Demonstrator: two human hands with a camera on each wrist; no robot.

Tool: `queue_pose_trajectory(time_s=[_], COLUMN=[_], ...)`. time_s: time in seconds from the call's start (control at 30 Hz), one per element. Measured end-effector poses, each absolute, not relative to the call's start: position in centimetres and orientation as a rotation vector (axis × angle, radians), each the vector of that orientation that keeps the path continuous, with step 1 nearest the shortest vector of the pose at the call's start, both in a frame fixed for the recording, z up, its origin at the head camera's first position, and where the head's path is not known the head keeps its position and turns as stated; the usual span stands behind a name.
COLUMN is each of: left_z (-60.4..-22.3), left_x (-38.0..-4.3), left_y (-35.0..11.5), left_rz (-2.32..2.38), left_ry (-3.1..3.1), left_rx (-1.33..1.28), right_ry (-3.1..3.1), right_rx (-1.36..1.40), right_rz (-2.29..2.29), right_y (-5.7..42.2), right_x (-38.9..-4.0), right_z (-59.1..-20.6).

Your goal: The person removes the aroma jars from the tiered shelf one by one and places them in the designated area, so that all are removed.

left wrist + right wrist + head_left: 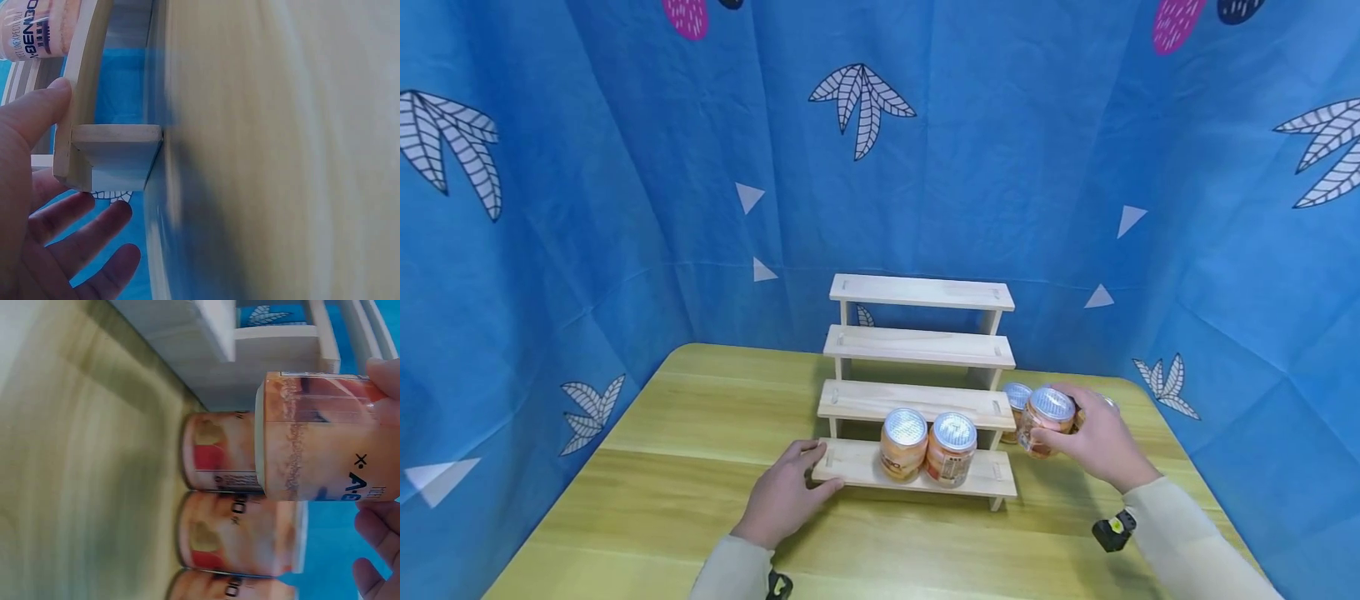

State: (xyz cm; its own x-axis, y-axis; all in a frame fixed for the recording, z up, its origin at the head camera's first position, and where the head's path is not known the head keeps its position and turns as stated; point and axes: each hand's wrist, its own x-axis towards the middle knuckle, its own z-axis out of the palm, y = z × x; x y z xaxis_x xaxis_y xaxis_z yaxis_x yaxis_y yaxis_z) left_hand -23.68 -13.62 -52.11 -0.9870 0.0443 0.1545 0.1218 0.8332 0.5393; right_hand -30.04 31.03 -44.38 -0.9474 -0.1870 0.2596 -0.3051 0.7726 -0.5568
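Observation:
At the right side of the stepped wooden rack, my right hand grips a peach-coloured can with a silver lid. In the right wrist view the held can is raised off the table, in front of other cans standing in a row. My left hand holds the left end of the rack's lowest shelf. In the left wrist view its thumb lies on the plank, and the other fingers spread around the far edge. Two matching cans, a left one and a right one, stand side by side on that shelf.
Several more cans stand on the table beside the rack's right side, partly hidden by my right hand in the head view. The wood-grain table is bounded by a blue patterned curtain behind and at both sides.

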Motion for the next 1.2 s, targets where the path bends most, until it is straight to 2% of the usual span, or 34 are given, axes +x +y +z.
queue_pose_trajectory(time_s=[0.67,1.2], left_z=[-52.5,-52.4], left_x=[-23.8,-23.9], left_y=[-13.8,-13.8], left_rz=[-0.889,-0.869], left_ry=[-2.860,-2.857], left_rx=[-0.137,-0.145], right_ry=[-2.808,-2.839], right_rx=[0.486,0.465], right_rz=[0.817,0.792], right_y=[30.3,29.7], right_x=[-31.0,-31.3], right_z=[-48.5,-49.2])
